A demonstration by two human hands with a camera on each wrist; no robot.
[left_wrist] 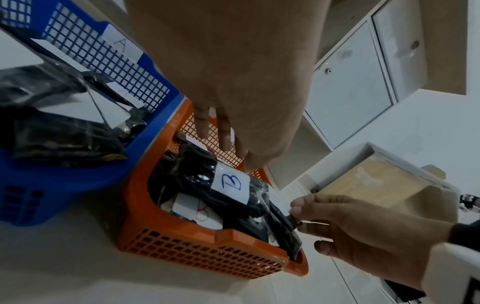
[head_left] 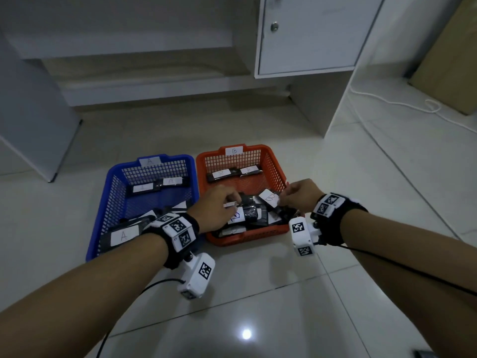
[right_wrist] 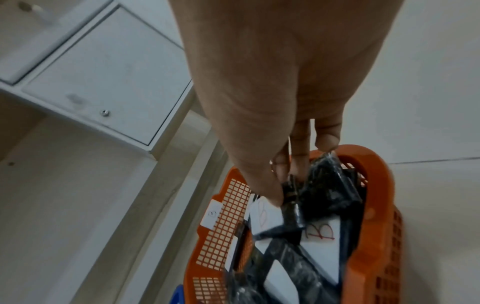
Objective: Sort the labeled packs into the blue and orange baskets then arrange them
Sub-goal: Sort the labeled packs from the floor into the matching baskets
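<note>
Right hand [head_left: 299, 196] pinches edge of a B pack [head_left: 268, 198] over orange basket [head_left: 247, 239], near side. Left hand [head_left: 219, 208] also over the basket's pile, fingers curled onto a pack; grip unclear. Blue basket [head_left: 103, 215] just left, A packs [head_left: 124, 235] inside.

I'm seeing a blue plastic mesh basket [head_left: 111, 192] with a white paper tag marked A [head_left: 150, 161], and an orange plastic mesh basket [head_left: 276, 169] with a white tag marked B [head_left: 234, 150]. The glossy black packs [left_wrist: 197, 176] are showing white labels: one B in blue ink [left_wrist: 230, 186], another B in red ink [right_wrist: 320, 231]. My wristbands are carrying black-and-white square markers [head_left: 178, 226].
</note>
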